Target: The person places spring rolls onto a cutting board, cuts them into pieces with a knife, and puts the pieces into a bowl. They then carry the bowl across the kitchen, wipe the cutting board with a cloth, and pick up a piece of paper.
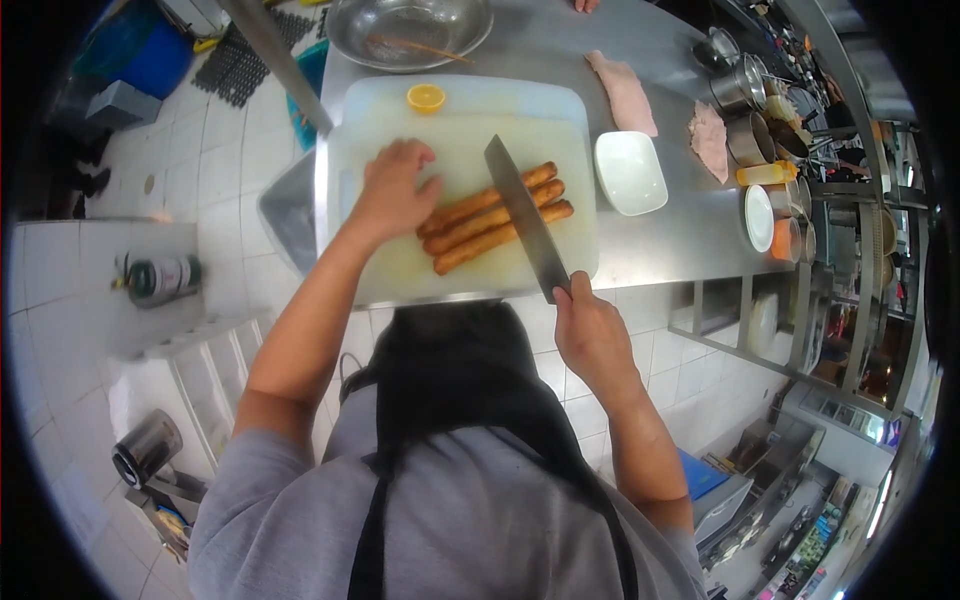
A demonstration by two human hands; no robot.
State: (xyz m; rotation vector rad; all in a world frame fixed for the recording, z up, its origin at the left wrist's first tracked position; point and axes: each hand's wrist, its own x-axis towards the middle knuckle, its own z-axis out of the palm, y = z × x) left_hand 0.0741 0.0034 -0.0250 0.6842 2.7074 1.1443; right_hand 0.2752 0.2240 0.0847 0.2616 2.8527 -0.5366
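Three long fried rolls (pixel 492 215) lie side by side on a white cutting board (pixel 460 110). My left hand (pixel 392 188) rests on the board, fingertips touching the left ends of the rolls. My right hand (pixel 590 330) grips the handle of a large cleaver (pixel 522 212), whose blade lies across the rolls near their middle. A lemon half (pixel 426 97) sits at the board's far edge.
A steel bowl (pixel 410 28) holding chopsticks stands beyond the board. A white square dish (pixel 630 170), pink cloths (pixel 625 92) and several steel pots (pixel 745 90) are to the right on the steel counter (pixel 660 250). White tiled floor lies to the left.
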